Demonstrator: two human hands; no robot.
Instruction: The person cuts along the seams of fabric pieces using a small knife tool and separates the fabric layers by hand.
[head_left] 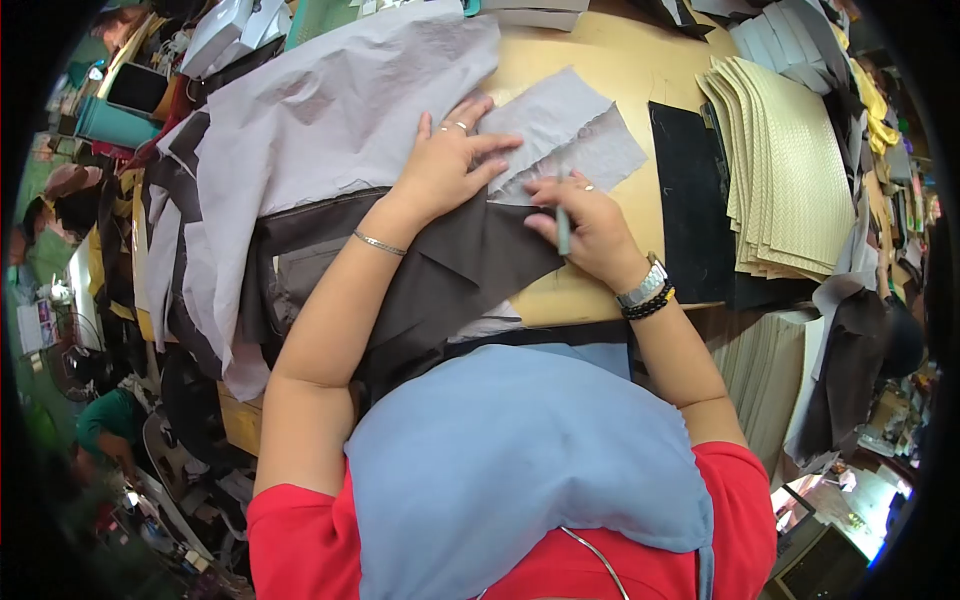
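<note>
So the left hand [450, 165] is lying on the light grey lining fabric [340, 110], fingers spread and apart, not clamped on anything, with its tips near the lining flap [560, 125]. The right hand [585, 222] is just beside it, fingers closed around 1 slim grey-green pen-like tool [563, 230]; can't really tell if the tip touches the cloth, kinda blurry there.

The lining runs across the left and middle of the yellow tabletop [610, 300], joined along a seam to dark brown fabric [490, 250] on the side nearer the person, which sits partly under the left forearm. Off to the right there's 1 black sheet [690, 200], then a stack of cream textured sheets [790, 165] right next to it.
</note>
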